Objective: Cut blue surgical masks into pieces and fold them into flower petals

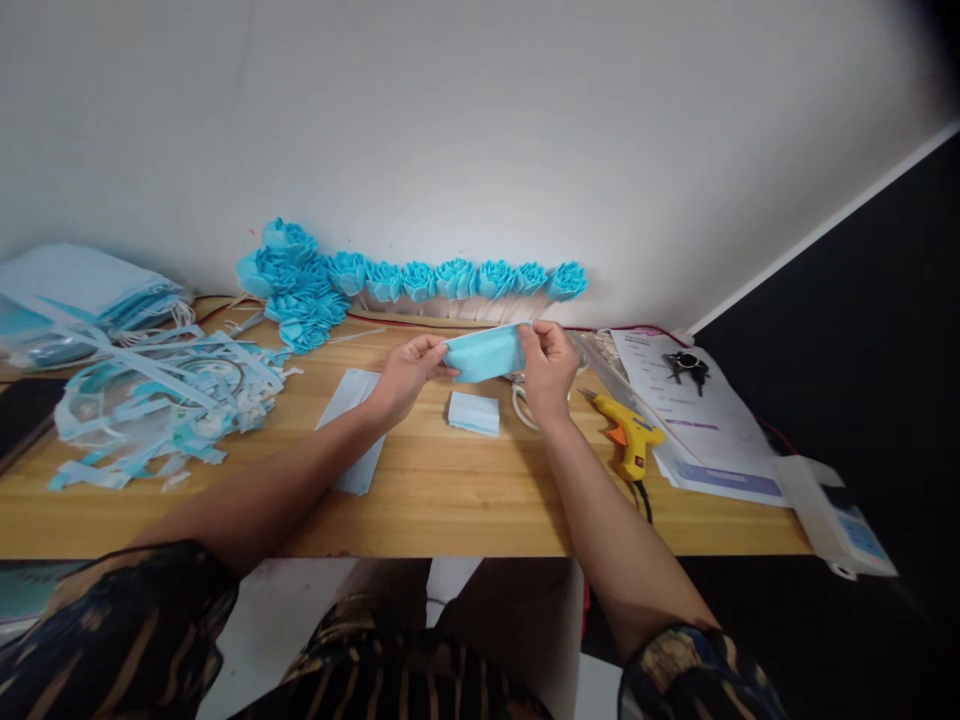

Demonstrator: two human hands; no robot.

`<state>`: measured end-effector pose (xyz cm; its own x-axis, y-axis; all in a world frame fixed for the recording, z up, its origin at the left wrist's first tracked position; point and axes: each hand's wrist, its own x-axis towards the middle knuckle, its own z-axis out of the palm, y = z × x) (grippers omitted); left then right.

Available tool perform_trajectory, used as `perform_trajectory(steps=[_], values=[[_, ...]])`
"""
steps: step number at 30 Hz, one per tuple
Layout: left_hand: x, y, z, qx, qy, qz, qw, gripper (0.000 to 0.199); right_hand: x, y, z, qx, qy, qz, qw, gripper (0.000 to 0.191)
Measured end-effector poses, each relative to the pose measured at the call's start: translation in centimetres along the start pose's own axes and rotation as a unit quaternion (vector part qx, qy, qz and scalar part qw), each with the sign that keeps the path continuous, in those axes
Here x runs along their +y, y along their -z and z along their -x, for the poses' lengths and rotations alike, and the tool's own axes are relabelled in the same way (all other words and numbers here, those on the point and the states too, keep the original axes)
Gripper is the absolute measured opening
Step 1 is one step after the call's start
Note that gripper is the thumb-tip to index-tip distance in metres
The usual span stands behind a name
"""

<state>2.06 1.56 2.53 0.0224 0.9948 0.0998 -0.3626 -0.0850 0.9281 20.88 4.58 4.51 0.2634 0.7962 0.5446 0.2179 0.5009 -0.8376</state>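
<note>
Thin blue fabric (486,356) is finger-pinched by left hand (406,378) and right hand (550,370); a folded square (474,413) is seen below, hot-glue gun (628,434) rightward

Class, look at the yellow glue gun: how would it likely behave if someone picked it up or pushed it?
The glue gun would probably stay stiff, since its body looks like hard plastic. A push would likely slide it rather than roll it, as it lies flat on the table and is angular. Its black cord would probably trail and tug.
</note>
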Motion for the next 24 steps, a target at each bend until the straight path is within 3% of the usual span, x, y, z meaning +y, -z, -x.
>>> perform_trajectory(steps=[6, 12, 16, 20, 24], values=[[1.0, 0.4, -0.2, -0.006, -0.026, -0.095, 0.995, 0.027, -0.9, 0.2, 0.4, -0.019, 0.054, 0.053, 0.997, 0.024], [5.1, -0.8, 0.9, -0.087, -0.135, -0.213, 0.964, 0.040, -2.3, 0.0, 1.9, -0.150, 0.180, 0.145, 0.961, 0.025], [4.9, -0.9, 0.8, -0.146, -0.153, -0.310, 0.927, 0.016, -2.4, -0.4, 2.4, -0.209, 0.249, 0.167, 0.931, 0.028], [3.5, -0.3, 0.4, -0.162, -0.147, -0.333, 0.917, 0.015, -2.6, -0.6, 2.5, -0.257, 0.255, 0.156, 0.919, 0.029], [2.8, 0.0, 0.2, -0.122, -0.090, -0.262, 0.953, 0.016, -3.0, -0.9, 2.5, -0.222, 0.191, 0.058, 0.954, 0.028]])
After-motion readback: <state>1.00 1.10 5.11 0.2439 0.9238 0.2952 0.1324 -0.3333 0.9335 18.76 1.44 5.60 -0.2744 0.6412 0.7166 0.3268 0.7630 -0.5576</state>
